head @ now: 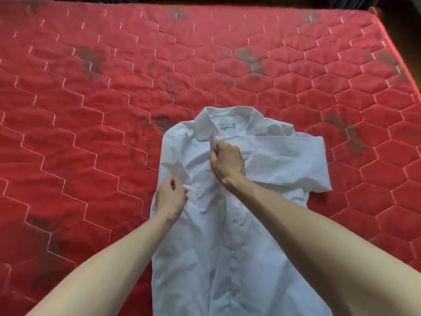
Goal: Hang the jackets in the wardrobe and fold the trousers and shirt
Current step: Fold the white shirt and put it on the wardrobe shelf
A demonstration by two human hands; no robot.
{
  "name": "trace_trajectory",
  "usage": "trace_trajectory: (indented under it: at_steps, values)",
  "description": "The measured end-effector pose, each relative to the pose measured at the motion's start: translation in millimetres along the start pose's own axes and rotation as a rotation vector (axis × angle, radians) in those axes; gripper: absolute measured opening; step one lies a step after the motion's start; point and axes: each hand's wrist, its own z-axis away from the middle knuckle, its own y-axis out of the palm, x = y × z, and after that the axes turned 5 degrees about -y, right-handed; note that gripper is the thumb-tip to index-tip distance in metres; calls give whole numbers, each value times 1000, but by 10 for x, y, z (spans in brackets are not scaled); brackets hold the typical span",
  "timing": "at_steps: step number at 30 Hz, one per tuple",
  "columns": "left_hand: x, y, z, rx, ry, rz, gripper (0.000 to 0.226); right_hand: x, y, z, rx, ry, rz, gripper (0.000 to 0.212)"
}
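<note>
While the white shirt (230,224) is lying front-up on the near part of the red mattress (91,99), the left hand (171,199) is pinching its folded-in left sleeve and the right hand (227,161) is gripping cloth just below the collar, so the shirt fold is seemingly under way, with the right sleeve probably needing folding in next.

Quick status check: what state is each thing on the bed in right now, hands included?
Shirt: face up on the mattress, buttoned, left sleeve folded in over the front, right sleeve spread out.
Collar: open, label showing.
Left hand: pinching the folded-in sleeve cloth.
Right hand: grip on cloth just below the collar.
Mattress: red, quilted, with dark stains.
</note>
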Motion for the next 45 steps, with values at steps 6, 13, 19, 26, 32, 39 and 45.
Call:
trace_trajectory:
  at_steps: [6, 13, 19, 26, 32, 39, 45]
  values:
    - [15, -219, -118, -331, -52, -341, 58, 214, 424, -112, 206, -62, -116, 32]
    - [330, -633, -381, 26, 86, -144, 43, -133, 613, -12, 316, -251, 222, 42]
    - [247, -900, -399, -51, 28, -37, 41, -311, 650, 81, 399, -399, 488, 62]
    - [242, -1182, -495, -62, 130, -107, 45, -497, 931, 87, 380, -351, 455, 69]
    - [261, -1532, -741, 18, 130, -311, 60, -425, 884, 61, 449, -341, 467, 69]
    - [-120, -1989, -1001, 197, 169, -431, 45, -43, 949, 26, -33, -378, 417, 17]
    - [-28, -2237, -1092, 408, 26, -387, 33, 422, 1002, 184, -60, -322, 124, 30]
